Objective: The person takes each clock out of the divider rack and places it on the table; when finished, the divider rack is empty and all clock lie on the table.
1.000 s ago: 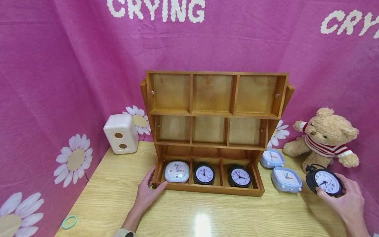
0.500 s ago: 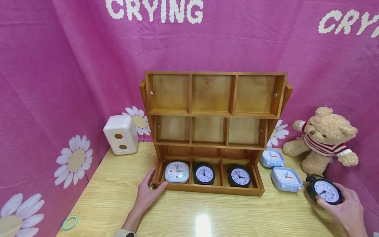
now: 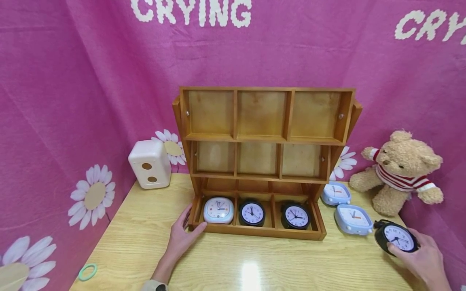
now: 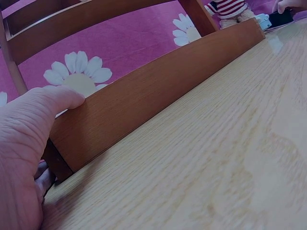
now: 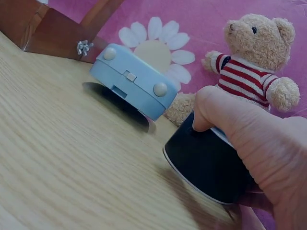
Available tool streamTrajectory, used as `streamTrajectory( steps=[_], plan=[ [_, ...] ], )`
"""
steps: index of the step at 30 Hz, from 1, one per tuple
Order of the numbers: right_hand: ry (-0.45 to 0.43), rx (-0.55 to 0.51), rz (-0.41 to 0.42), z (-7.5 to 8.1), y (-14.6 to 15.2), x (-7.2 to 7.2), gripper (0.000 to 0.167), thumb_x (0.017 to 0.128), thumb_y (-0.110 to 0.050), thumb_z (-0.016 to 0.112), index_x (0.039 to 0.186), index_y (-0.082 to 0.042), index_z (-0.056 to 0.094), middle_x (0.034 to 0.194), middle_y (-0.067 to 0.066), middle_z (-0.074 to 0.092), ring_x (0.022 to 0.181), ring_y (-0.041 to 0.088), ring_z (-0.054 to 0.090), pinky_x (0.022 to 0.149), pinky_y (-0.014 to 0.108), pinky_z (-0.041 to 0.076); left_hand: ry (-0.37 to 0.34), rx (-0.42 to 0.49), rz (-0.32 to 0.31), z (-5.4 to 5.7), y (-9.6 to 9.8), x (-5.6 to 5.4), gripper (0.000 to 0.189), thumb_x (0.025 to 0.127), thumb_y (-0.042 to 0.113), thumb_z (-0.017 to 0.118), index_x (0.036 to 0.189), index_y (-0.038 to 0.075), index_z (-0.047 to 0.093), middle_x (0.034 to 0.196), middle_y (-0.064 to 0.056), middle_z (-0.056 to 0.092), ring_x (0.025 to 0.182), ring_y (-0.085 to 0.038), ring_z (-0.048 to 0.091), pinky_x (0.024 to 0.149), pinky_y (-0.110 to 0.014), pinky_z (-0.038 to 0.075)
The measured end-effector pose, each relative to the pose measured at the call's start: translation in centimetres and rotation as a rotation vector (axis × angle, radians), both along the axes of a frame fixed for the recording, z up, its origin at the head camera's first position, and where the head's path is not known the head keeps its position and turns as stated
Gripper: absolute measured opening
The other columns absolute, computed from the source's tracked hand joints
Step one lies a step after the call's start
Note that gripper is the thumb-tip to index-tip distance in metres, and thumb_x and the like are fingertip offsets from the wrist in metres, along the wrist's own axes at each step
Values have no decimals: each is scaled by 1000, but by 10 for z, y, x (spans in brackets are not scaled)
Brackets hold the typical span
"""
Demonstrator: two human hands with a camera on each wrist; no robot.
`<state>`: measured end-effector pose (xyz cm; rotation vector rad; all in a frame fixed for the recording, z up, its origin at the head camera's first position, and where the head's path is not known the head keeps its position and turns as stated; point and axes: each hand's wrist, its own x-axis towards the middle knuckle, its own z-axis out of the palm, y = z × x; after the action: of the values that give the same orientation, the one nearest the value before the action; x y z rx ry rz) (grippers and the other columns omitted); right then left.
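My right hand (image 3: 422, 252) grips a round black alarm clock (image 3: 399, 237) by its right side, thumb on the front rim. Its white face points up toward me in the head view; the right wrist view shows its dark side low over the table, a shadow beneath. At the left, my left hand (image 3: 182, 232) holds the corner of a tiered wooden shelf (image 3: 255, 231), thumb over the front board (image 4: 144, 91), fingers partly hidden behind its side. The bottom row carries a pale blue-and-white clock (image 3: 218, 210) and two black alarm clocks, left (image 3: 252, 213) and right (image 3: 295, 216).
Two light-blue clocks, a near one (image 3: 353, 219) and a far one (image 3: 335, 193), lie between the shelf and the held clock. Behind sits a teddy bear (image 3: 404, 169). A white box (image 3: 150, 163) and a green ring (image 3: 87, 272) are on the left.
My right hand has lowered the black alarm clock toward the table and shifted it slightly left. The left hand has stayed on the shelf corner.
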<state>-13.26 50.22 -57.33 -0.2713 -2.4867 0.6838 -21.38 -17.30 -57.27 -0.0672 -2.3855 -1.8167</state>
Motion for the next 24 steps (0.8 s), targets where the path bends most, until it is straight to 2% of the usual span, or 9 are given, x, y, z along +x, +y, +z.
streamTrajectory(
  steps=[4, 18, 20, 22, 24],
  plan=[
    [-20, 1, 10, 0, 2, 0, 70, 67, -15, 84, 125, 15, 59, 117, 45, 53, 104, 58, 51, 79, 62, 33, -8, 1, -4, 0, 0, 0, 86, 87, 22, 86, 159, 8, 42, 157, -19, 49, 145, -38, 46, 122, -50, 35],
    [-101, 16, 42, 4, -1, 0, 74, 81, -22, 77, 135, 18, 47, 121, 50, 46, 109, 64, 47, 84, 71, 37, -6, -8, 0, -1, -1, 0, 86, 89, 24, 85, 160, 8, 40, 159, -19, 47, 146, -39, 44, 122, -52, 34],
    [-89, 11, 44, 4, -2, 2, 75, 82, -22, 76, 136, 19, 45, 122, 51, 45, 111, 65, 45, 87, 71, 36, -1, -10, 1, 0, 0, 0, 86, 89, 24, 85, 160, 7, 40, 159, -20, 47, 146, -40, 45, 122, -53, 34],
    [-52, -5, 40, 3, -5, 3, 73, 83, -21, 74, 138, 19, 46, 126, 50, 46, 116, 65, 44, 105, 65, 36, 2, -11, 1, 0, 0, 0, 85, 89, 23, 85, 160, 7, 41, 158, -21, 47, 145, -41, 45, 121, -54, 35],
    [1, -32, 30, 4, -9, 5, 72, 84, -19, 74, 140, 17, 47, 132, 47, 47, 127, 62, 42, 122, 45, 30, 5, -11, 0, 1, 0, 0, 84, 89, 23, 85, 159, 6, 41, 158, -21, 47, 145, -41, 45, 121, -55, 35]
  ],
)
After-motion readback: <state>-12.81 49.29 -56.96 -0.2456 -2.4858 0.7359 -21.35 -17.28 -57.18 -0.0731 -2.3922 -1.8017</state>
